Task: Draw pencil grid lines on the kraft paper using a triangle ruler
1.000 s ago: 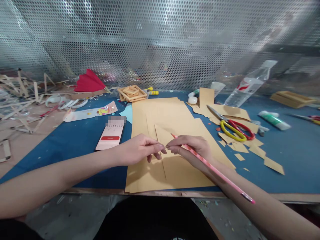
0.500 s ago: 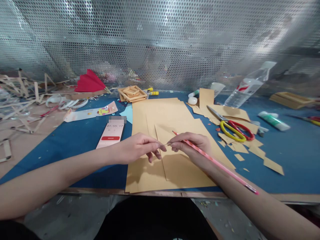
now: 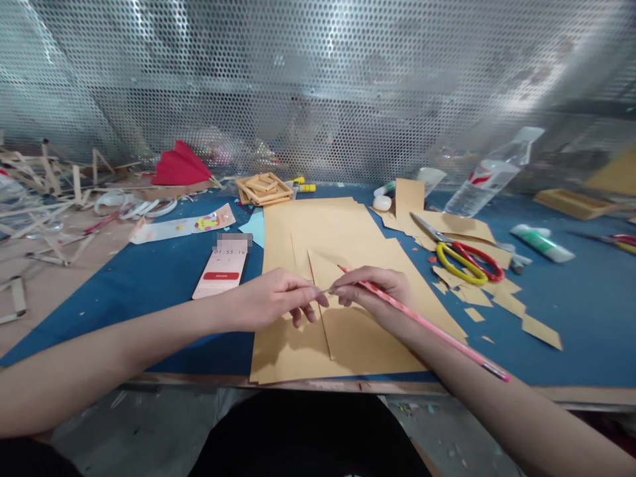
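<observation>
A tiny, thin tan sliver (image 3: 327, 291), probably of paper, is held up over the middle of the large, flat tan paper sheets (image 3: 318, 222) lying overlapped on the blue-covered counter (image 3: 209, 354). Through the head camera I have the left hand (image 3: 278, 298) pinching one end between thumb and forefinger, its other fingers loosely curled; the right hand (image 3: 380, 291) pinches the other end while also gripping a slim pink pencil (image 3: 432, 327) with darker spots. Some cutting looks done to me: angular tan paper scraps (image 3: 541, 331) lie scattered on the right, beside and under the metal scissors with yellow and red handles (image 3: 444, 239), which no hand touches. I judge the work on the sliver unfinished, since both hands are on it, and the sheets below look mostly whole. I can make out no pencil lines, so how much is left I cannot tell.
</observation>
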`<action>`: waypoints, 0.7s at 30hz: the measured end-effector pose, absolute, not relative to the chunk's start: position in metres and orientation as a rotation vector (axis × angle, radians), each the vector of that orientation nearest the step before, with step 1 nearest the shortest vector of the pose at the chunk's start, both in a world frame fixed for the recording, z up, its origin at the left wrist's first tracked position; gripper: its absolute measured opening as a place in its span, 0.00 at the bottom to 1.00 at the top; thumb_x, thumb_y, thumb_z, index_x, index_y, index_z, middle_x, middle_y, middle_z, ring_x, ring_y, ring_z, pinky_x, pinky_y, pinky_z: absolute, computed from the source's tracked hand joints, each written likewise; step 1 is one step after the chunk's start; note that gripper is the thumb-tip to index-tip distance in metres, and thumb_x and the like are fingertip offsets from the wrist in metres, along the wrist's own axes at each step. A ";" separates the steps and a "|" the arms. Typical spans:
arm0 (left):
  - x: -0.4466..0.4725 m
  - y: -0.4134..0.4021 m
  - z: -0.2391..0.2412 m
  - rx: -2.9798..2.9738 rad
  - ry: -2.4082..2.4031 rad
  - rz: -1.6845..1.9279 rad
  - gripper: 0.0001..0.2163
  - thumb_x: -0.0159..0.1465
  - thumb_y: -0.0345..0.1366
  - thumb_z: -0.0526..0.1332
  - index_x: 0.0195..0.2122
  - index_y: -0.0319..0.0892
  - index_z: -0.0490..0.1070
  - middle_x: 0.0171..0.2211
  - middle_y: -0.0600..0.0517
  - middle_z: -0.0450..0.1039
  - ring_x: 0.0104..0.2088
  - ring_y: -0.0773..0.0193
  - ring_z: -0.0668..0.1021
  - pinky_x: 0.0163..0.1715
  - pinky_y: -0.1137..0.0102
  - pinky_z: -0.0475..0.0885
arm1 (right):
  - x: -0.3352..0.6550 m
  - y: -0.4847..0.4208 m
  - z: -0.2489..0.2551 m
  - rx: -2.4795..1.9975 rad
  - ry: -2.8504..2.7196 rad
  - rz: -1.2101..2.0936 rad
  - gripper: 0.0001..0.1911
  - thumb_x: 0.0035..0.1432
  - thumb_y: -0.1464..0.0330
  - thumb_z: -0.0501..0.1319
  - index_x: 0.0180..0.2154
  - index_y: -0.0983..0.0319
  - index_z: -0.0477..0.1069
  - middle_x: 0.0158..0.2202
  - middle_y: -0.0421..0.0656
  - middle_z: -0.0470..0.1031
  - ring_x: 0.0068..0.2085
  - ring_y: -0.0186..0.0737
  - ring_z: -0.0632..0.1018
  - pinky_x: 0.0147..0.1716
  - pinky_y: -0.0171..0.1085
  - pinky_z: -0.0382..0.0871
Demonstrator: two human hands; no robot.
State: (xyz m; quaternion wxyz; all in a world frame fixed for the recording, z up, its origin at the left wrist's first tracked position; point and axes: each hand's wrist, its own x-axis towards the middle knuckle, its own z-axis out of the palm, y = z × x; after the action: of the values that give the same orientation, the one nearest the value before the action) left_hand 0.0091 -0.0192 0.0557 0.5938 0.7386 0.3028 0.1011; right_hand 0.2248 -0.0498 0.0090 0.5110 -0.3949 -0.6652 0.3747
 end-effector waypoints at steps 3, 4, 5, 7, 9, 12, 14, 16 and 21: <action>0.006 -0.020 0.056 1.672 0.684 0.253 0.16 0.67 0.39 0.52 0.48 0.36 0.72 0.35 0.47 0.75 0.31 0.66 0.74 0.34 0.71 0.68 | 0.224 -0.049 0.009 -0.902 -1.549 0.972 0.03 0.49 0.70 0.68 0.31 0.60 0.78 0.26 0.40 0.77 0.25 0.33 0.76 0.25 0.33 0.72; 0.006 -0.019 0.056 1.648 0.673 0.260 0.15 0.66 0.38 0.52 0.48 0.36 0.72 0.35 0.46 0.75 0.32 0.65 0.74 0.35 0.71 0.68 | 0.224 -0.049 0.009 -0.892 -1.532 0.991 0.04 0.49 0.71 0.68 0.31 0.60 0.78 0.25 0.40 0.77 0.25 0.33 0.76 0.25 0.33 0.72; 0.005 -0.019 0.055 1.617 0.658 0.270 0.15 0.66 0.38 0.52 0.48 0.36 0.72 0.37 0.45 0.75 0.33 0.65 0.75 0.35 0.70 0.68 | 0.224 -0.049 0.010 -0.885 -1.513 1.006 0.04 0.49 0.71 0.69 0.30 0.60 0.78 0.25 0.40 0.77 0.25 0.33 0.76 0.25 0.33 0.72; 0.004 -0.017 0.055 1.535 0.616 0.282 0.16 0.65 0.37 0.51 0.48 0.36 0.72 0.45 0.42 0.74 0.37 0.62 0.76 0.37 0.69 0.69 | 0.225 -0.048 0.012 -0.878 -1.475 1.031 0.04 0.48 0.71 0.69 0.30 0.61 0.77 0.23 0.40 0.76 0.24 0.34 0.76 0.25 0.34 0.72; 0.003 -0.015 0.056 1.451 0.562 0.272 0.19 0.63 0.38 0.50 0.51 0.37 0.70 0.52 0.41 0.69 0.44 0.58 0.76 0.39 0.67 0.69 | 0.228 -0.046 0.014 -0.870 -1.434 1.056 0.03 0.48 0.71 0.69 0.29 0.61 0.77 0.21 0.39 0.76 0.23 0.35 0.76 0.24 0.35 0.71; -0.001 -0.016 0.059 1.215 0.420 0.236 0.26 0.63 0.41 0.49 0.62 0.42 0.56 0.57 0.42 0.64 0.56 0.53 0.69 0.49 0.61 0.66 | 0.232 -0.043 0.017 -0.829 -1.318 1.103 0.03 0.51 0.70 0.67 0.30 0.60 0.75 0.23 0.39 0.76 0.23 0.33 0.75 0.23 0.33 0.70; -0.002 -0.018 0.059 0.980 0.301 0.230 0.29 0.63 0.42 0.50 0.65 0.46 0.47 0.60 0.44 0.61 0.61 0.53 0.63 0.53 0.59 0.61 | 0.235 -0.042 0.019 -0.793 -1.229 1.146 0.02 0.51 0.70 0.67 0.30 0.59 0.75 0.25 0.39 0.78 0.22 0.30 0.74 0.22 0.30 0.68; -0.003 -0.020 0.059 0.807 0.219 0.230 0.29 0.63 0.41 0.51 0.65 0.48 0.46 0.61 0.45 0.58 0.62 0.53 0.60 0.54 0.58 0.59 | 0.235 -0.042 0.021 -0.779 -1.177 1.185 0.03 0.51 0.69 0.67 0.29 0.59 0.74 0.25 0.39 0.77 0.21 0.29 0.72 0.20 0.29 0.67; -0.001 -0.025 0.059 0.759 0.212 0.221 0.29 0.62 0.42 0.53 0.64 0.46 0.49 0.62 0.44 0.57 0.62 0.51 0.61 0.52 0.58 0.61 | 0.235 -0.043 0.022 -0.820 -1.140 1.193 0.04 0.50 0.67 0.67 0.29 0.58 0.74 0.23 0.38 0.75 0.20 0.29 0.70 0.19 0.29 0.66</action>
State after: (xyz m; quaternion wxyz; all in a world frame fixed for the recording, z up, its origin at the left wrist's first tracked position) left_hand -0.0006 -0.0247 0.0590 0.9175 0.3689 0.1032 0.1072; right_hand 0.2350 -0.0428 0.0220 0.6047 -0.3545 -0.4929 0.5155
